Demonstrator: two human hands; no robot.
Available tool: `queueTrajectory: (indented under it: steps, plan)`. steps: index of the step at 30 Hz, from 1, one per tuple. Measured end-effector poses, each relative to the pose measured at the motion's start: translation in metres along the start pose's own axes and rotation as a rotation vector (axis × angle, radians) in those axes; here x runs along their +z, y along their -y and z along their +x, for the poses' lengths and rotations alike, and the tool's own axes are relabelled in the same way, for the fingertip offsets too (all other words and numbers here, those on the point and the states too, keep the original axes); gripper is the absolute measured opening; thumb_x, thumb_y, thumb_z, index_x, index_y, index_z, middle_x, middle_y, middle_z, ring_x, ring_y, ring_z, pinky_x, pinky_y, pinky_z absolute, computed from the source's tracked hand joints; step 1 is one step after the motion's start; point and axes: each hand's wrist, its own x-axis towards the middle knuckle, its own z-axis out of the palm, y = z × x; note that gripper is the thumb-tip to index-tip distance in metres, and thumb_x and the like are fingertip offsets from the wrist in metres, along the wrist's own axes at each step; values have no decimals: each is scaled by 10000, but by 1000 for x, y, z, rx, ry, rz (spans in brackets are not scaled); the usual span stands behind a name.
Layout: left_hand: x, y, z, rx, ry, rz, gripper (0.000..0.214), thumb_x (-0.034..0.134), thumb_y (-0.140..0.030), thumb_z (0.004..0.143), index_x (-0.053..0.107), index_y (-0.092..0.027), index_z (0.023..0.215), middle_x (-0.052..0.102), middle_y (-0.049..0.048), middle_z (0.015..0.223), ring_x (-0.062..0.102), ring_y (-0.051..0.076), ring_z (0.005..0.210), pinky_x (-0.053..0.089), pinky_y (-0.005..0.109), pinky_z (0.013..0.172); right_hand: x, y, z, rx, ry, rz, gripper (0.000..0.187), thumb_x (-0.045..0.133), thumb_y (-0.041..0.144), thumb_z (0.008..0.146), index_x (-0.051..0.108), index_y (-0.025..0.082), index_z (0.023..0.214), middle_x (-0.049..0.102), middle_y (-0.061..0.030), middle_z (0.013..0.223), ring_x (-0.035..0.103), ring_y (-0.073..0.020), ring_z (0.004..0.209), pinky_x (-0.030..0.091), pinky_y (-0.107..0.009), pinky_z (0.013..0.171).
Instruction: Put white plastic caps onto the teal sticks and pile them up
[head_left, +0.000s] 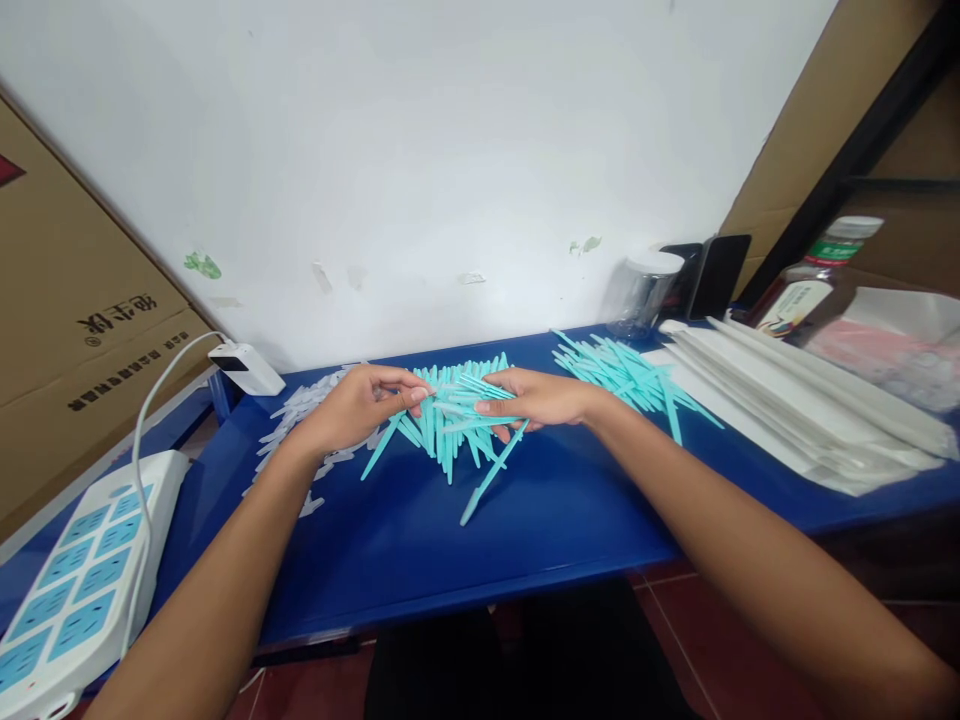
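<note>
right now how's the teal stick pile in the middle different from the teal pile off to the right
The middle pile has the left hand and right hand on it; the right-side pile is untouched. The middle pile lies nearer the front edge, the right-side pile farther back, against white packets. Both are loose teal sticks on the blue table.

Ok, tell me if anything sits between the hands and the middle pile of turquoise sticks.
Nothing visible does: the left hand and the right hand both touch the pile of turquoise sticks, one at each side.
</note>
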Motion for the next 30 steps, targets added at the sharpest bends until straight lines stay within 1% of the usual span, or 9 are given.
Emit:
queueTrajectory:
  steps: [5,10,15,17,20,23,25,27,30]
  plan:
    - [7,2,1,9,-137,-19,387,757,-532,868,838,-178,1001,791,77,834,687,199,788,517,274,683,0,-2,2,-18,11,16,415,688,583,932,527,211,1015,646,-5,752,432,-103,588,294,-192,452]
    - [14,0,2,-4,-195,-16,372,790,-518,841,853,-179,981,797,79,838,588,141,605,430,253,532,1,0,1,-18,5,6,409,691,577,931,528,210,1013,647,-2,750,451,-105,602,304,-186,455]
    - [17,0,1,59,-193,-45,359,795,-507,834,853,-203,1018,796,101,1013,636,176,743,447,264,576,0,1,1,-8,-3,3,411,692,573,929,530,206,1021,646,-1,743,484,-114,620,312,-190,467]
    - [18,1,1,35,-209,-41,349,799,-505,829,853,-213,1013,788,82,906,586,150,644,404,264,527,0,0,1,-11,-2,7,413,695,572,927,527,206,1018,648,-2,742,482,-113,614,310,-193,466]
    - [22,1,2,-9,-269,-36,384,846,-499,773,848,-196,1009,724,41,698,423,101,486,306,267,458,0,-1,1,-21,6,16,413,695,571,927,527,208,1029,648,0,739,451,-106,590,302,-193,456]
    - [25,-1,3,11,-335,-49,386,892,-484,712,841,-170,930,667,20,614,362,88,466,275,269,450,0,-1,2,-25,16,20,421,697,577,924,526,209,1037,649,1,745,441,-105,585,303,-193,452]
    - [26,-2,4,18,-349,-44,371,892,-489,709,835,-167,885,615,-3,547,327,80,450,258,266,446,0,-2,2,-20,17,20,431,690,591,924,522,209,1034,648,0,746,453,-108,596,307,-193,455]
    - [28,-2,4,18,-345,-54,370,893,-488,705,826,-163,870,637,2,562,318,73,445,262,261,444,0,-2,2,-4,16,9,445,673,613,928,521,209,1036,651,-1,751,475,-114,617,325,-194,471]
    - [31,3,6,2,-342,-108,372,920,-458,670,794,-152,839,740,51,701,355,69,455,284,250,441,0,-3,2,14,23,-18,456,656,633,932,525,209,1041,668,-11,782,509,-123,654,361,-198,501]
